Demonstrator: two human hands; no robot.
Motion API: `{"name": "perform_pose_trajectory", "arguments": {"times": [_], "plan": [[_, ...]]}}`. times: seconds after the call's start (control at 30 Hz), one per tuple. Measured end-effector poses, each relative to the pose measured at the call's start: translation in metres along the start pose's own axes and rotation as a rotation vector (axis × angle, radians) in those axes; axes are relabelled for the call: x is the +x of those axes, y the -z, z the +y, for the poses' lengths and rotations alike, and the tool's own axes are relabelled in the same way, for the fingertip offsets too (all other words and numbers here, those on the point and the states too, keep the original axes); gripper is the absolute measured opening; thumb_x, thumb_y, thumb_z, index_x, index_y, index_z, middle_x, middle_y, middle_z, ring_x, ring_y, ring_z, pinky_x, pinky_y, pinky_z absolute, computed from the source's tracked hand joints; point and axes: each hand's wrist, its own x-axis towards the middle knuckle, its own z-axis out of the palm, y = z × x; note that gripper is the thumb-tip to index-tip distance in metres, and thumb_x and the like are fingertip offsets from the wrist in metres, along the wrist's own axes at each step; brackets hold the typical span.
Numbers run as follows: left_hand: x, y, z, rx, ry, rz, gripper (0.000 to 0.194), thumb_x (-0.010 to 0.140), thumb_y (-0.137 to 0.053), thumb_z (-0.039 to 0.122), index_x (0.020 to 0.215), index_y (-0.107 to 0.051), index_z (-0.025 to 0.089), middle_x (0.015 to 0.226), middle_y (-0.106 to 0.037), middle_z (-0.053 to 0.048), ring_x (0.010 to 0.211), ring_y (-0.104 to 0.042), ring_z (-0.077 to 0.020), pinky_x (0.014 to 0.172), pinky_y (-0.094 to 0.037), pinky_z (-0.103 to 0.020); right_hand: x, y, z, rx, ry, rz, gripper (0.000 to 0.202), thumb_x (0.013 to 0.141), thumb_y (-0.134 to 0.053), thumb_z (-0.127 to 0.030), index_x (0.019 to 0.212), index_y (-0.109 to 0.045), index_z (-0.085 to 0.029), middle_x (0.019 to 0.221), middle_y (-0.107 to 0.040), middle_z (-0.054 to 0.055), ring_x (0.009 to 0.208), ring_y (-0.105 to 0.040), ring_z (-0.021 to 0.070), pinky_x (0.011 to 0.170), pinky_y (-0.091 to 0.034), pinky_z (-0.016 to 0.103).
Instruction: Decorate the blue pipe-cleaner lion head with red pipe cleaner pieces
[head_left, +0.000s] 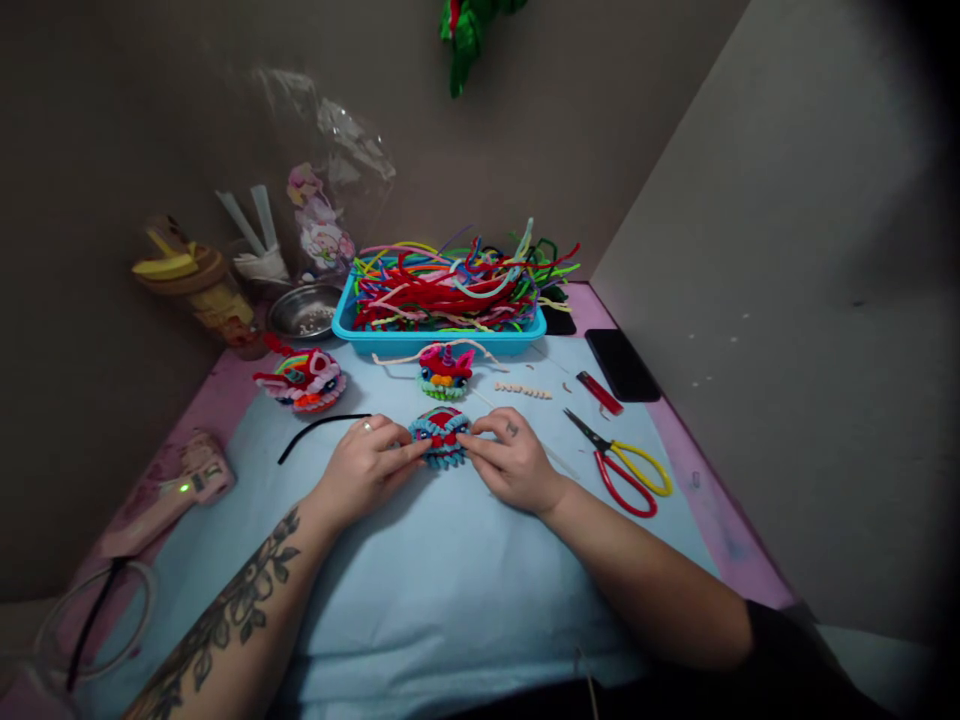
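Between my two hands sits a small red and blue pipe-cleaner lion head point(444, 422) with blue fringes and eyes. My left hand point(373, 458) grips its left side, thumb and forefinger pressed near the eye. My right hand point(513, 460) pinches the opposite side in the same way. Just behind it is a red pipe-cleaner head point(444, 372) with an orange nose and green fringe. A third head point(304, 380), pink, red and white, stands to the left. A black pipe cleaner point(319, 424) lies beside my left hand.
A blue tray point(442, 343) heaped with coloured pipe cleaners stands behind. On the right lie scissors point(619, 462), a red cutter point(600, 392) and a phone point(622, 364). A glue gun point(172, 500), metal bowl point(304, 312) and lidded cup point(214, 295) are on the left.
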Motion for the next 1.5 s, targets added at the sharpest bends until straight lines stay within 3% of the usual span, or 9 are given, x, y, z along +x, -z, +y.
{"name": "perform_pose_trajectory", "arguments": {"times": [0.43, 0.73, 0.93, 1.23, 1.33, 1.5], "plan": [[-0.001, -0.007, 0.002, -0.076, 0.045, -0.072, 0.029, 0.086, -0.056, 0.026, 0.113, -0.065, 0.022, 0.085, -0.065, -0.007, 0.077, -0.053, -0.0156, 0.068, -0.041, -0.028, -0.001, -0.006, 0.0, 0.011, 0.0, -0.048, 0.028, 0.082, -0.056, -0.015, 0.107, -0.066, -0.024, 0.095, -0.063, 0.006, 0.09, -0.049, 0.0214, 0.079, -0.046, 0.04], [0.0, -0.007, 0.003, -0.124, 0.068, -0.067, 0.029, 0.087, -0.054, 0.026, 0.113, -0.065, 0.021, 0.084, -0.064, -0.008, 0.077, -0.054, -0.0158, 0.067, -0.042, -0.029, -0.001, -0.003, 0.001, 0.021, -0.022, 0.019, 0.031, 0.081, -0.056, -0.014, 0.109, -0.065, -0.025, 0.093, -0.063, 0.007, 0.089, -0.051, 0.0209, 0.079, -0.047, 0.041], [0.0, -0.007, 0.003, -0.132, 0.073, -0.048, 0.027, 0.087, -0.054, 0.026, 0.11, -0.066, 0.022, 0.083, -0.064, -0.007, 0.077, -0.055, -0.0156, 0.068, -0.042, -0.029, -0.003, -0.002, -0.003, -0.052, 0.009, -0.06, 0.035, 0.08, -0.057, -0.016, 0.112, -0.064, -0.028, 0.101, -0.063, 0.006, 0.09, -0.05, 0.0216, 0.079, -0.047, 0.042], [0.0, -0.008, 0.006, -0.138, 0.101, -0.064, 0.028, 0.087, -0.054, 0.027, 0.112, -0.066, 0.022, 0.084, -0.064, -0.008, 0.077, -0.055, -0.0159, 0.067, -0.043, -0.029, 0.0, -0.004, -0.002, -0.006, -0.018, -0.05, 0.034, 0.08, -0.057, -0.016, 0.111, -0.065, -0.027, 0.099, -0.063, 0.007, 0.091, -0.051, 0.0216, 0.078, -0.048, 0.041], [0.002, -0.003, 0.004, -0.206, 0.102, -0.039, 0.028, 0.087, -0.053, 0.026, 0.111, -0.066, 0.021, 0.083, -0.064, -0.007, 0.075, -0.055, -0.0152, 0.068, -0.044, -0.029, -0.001, -0.001, -0.001, 0.067, -0.056, 0.029, 0.035, 0.08, -0.056, -0.014, 0.112, -0.064, -0.028, 0.095, -0.063, 0.006, 0.09, -0.054, 0.0205, 0.079, -0.048, 0.041], [0.004, 0.009, -0.002, -0.284, 0.221, 0.116, 0.021, 0.086, -0.055, 0.025, 0.1, -0.07, 0.02, 0.077, -0.064, -0.006, 0.071, -0.056, -0.0146, 0.065, -0.045, -0.028, -0.002, 0.006, 0.007, 0.099, -0.231, 0.248, 0.028, 0.083, -0.053, -0.016, 0.105, -0.067, -0.027, 0.089, -0.06, 0.005, 0.085, -0.057, 0.0193, 0.078, -0.048, 0.039]]}}
